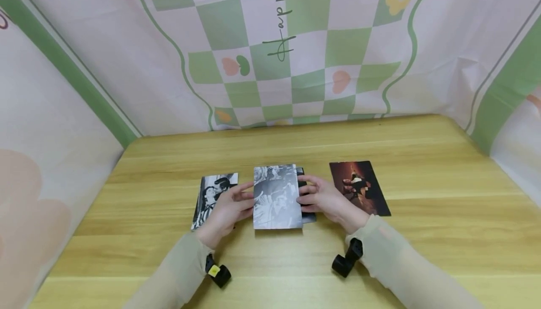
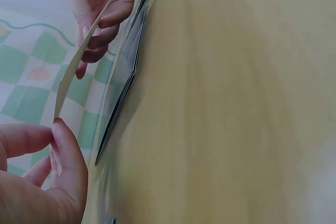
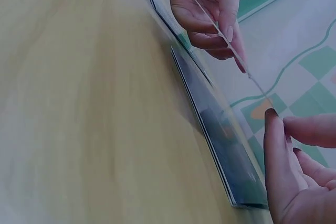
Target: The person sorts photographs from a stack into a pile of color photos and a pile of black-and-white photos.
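Note:
A black-and-white photo print (image 1: 276, 198) is held in the air between both hands. At its left edge, my left hand (image 1: 228, 209) pinches it between thumb and fingers. My right hand (image 1: 327, 201) grips the opposite edge the same way. Seen edge-on in the left wrist view, the held print (image 2: 73, 74) is raised over the table. Beneath it lies a darker print (image 1: 310, 218), mostly hidden in the head view. In the right wrist view, this lower print (image 3: 215, 129) looks slightly bent, its edge showing more than one layer.
Left of the hands lies a black-and-white photo of a couple (image 1: 210, 197), partly behind the left hand. A dark reddish photo (image 1: 361, 189) lies to the right, near the right wrist. The wooden table (image 1: 169, 154) backs onto a green-checked cloth (image 1: 270, 93). Each wrist carries a black camera.

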Action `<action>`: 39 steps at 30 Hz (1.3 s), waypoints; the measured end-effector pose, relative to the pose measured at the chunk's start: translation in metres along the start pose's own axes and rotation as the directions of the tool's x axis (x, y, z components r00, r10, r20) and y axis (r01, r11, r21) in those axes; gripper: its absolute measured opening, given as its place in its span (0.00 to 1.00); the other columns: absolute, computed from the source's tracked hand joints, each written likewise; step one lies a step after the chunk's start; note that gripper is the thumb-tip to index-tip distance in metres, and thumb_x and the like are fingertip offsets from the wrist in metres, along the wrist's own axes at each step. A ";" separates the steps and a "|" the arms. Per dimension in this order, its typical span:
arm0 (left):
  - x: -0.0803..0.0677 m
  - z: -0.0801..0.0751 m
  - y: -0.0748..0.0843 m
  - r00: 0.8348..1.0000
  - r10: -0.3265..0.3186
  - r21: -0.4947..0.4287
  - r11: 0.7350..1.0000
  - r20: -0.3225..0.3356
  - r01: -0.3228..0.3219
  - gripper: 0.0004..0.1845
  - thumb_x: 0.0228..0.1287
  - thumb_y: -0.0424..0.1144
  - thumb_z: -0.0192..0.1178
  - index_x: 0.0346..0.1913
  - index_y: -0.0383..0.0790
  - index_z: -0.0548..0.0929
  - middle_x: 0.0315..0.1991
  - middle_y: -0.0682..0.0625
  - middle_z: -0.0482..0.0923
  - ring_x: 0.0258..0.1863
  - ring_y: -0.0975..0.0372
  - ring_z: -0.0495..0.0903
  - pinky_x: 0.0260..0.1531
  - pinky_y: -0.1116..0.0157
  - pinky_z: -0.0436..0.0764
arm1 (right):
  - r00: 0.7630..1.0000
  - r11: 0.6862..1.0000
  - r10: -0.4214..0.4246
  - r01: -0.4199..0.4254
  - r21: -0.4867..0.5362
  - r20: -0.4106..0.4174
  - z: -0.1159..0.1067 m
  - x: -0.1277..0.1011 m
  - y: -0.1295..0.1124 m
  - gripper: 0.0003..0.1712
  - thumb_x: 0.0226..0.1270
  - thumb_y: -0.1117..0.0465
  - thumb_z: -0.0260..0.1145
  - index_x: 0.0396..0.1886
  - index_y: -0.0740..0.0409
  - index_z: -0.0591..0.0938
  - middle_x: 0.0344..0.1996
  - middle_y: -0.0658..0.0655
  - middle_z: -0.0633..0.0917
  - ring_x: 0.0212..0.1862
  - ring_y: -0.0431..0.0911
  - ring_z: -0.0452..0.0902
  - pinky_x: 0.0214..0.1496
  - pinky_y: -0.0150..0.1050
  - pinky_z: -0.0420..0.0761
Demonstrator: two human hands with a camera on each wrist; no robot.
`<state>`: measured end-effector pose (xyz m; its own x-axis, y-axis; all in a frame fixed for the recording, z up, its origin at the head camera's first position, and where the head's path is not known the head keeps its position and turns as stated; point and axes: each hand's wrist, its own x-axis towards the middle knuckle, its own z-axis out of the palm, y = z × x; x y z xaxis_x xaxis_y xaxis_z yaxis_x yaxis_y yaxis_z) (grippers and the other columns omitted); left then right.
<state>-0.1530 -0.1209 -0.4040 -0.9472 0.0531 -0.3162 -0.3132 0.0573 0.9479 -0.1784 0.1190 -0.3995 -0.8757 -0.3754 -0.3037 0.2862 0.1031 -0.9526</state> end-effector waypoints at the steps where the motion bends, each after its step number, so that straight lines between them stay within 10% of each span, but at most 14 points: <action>1: -0.001 -0.002 0.000 1.000 0.000 0.002 1.000 0.000 0.000 0.28 0.61 0.24 0.56 0.65 0.39 0.70 0.46 0.44 0.77 0.32 0.65 0.78 0.33 0.72 0.82 | 1.000 1.000 0.000 0.000 -0.003 0.000 0.002 0.001 0.000 0.38 0.63 0.75 0.58 0.71 0.66 0.55 0.42 0.56 0.78 0.35 0.39 0.78 0.38 0.34 0.85; 39: -0.018 -0.087 0.001 1.000 -0.001 0.134 0.991 0.003 0.000 0.30 0.66 0.24 0.50 0.70 0.31 0.59 0.40 0.53 0.72 0.36 0.69 0.74 0.37 0.75 0.81 | 0.998 0.999 0.009 -0.011 -0.033 -0.062 0.092 0.038 -0.006 0.33 0.61 0.77 0.60 0.67 0.60 0.67 0.47 0.64 0.78 0.40 0.49 0.80 0.37 0.43 0.87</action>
<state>-0.1421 -0.2084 -0.3943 -0.9468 0.0559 -0.3170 -0.3016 0.1899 0.9343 -0.1780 0.0190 -0.4037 -0.8957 -0.3163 -0.3126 0.2829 0.1372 -0.9493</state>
